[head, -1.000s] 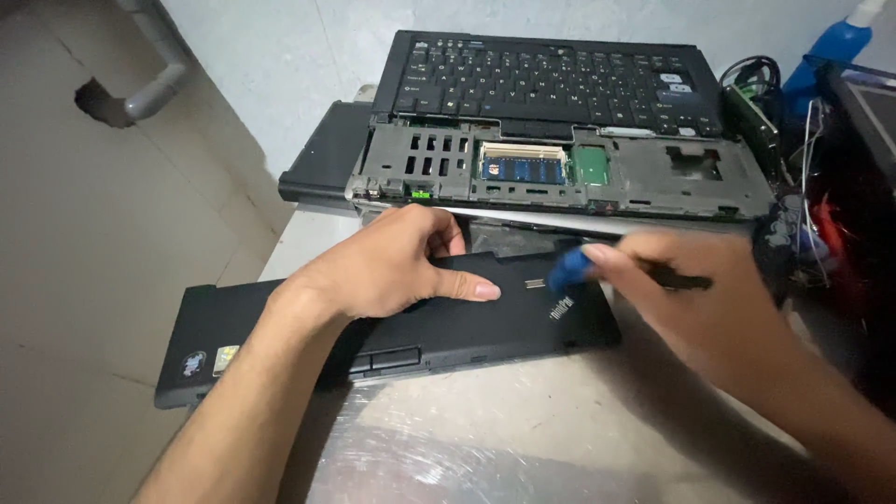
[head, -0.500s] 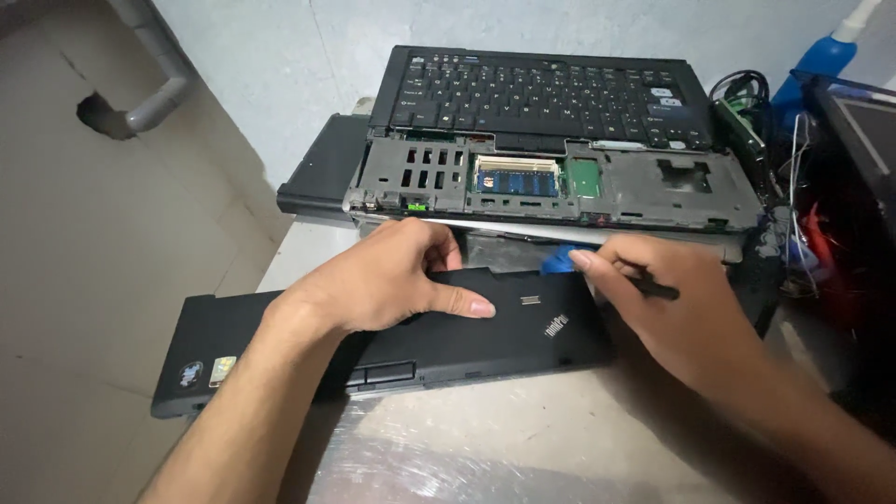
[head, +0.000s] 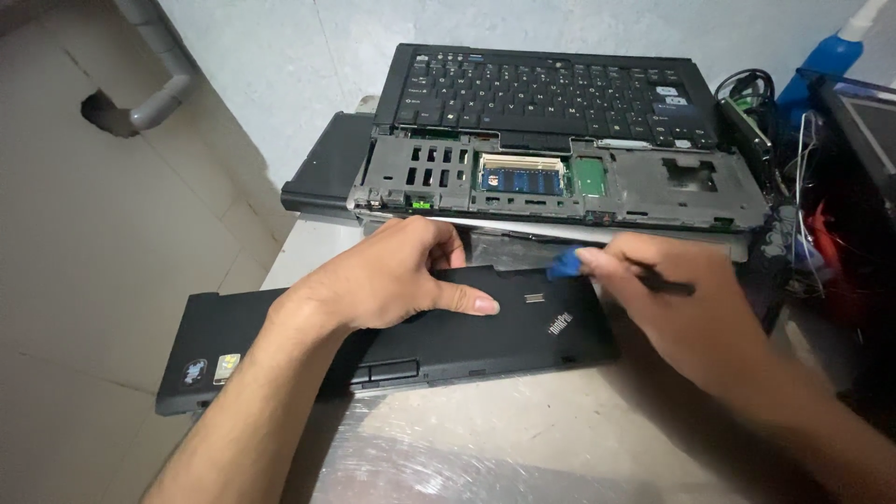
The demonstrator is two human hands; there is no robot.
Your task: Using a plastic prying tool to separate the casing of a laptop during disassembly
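A dismantled black laptop (head: 560, 177) lies on the table with its keyboard (head: 551, 93) lifted back and its inner frame and blue memory module (head: 523, 177) exposed. In front of it lies the detached black palm rest panel (head: 523, 331). My left hand (head: 392, 275) rests flat on the panel's upper edge, thumb stretched to the right. My right hand (head: 667, 308) grips a slim tool with a blue tip (head: 563, 264), the tip touching the gap between the panel and the laptop's front edge.
The work surface is a grey table (head: 560, 439) covered with shiny film. Tangled cables and a blue-handled object (head: 826, 61) crowd the right side beside a dark device (head: 863, 140). A grey pipe (head: 159, 84) runs along the tiled wall on the left.
My right hand has slid the blue-tipped tool slightly leftward and upward toward the laptop's front edge. My left hand stays pressed on the panel.
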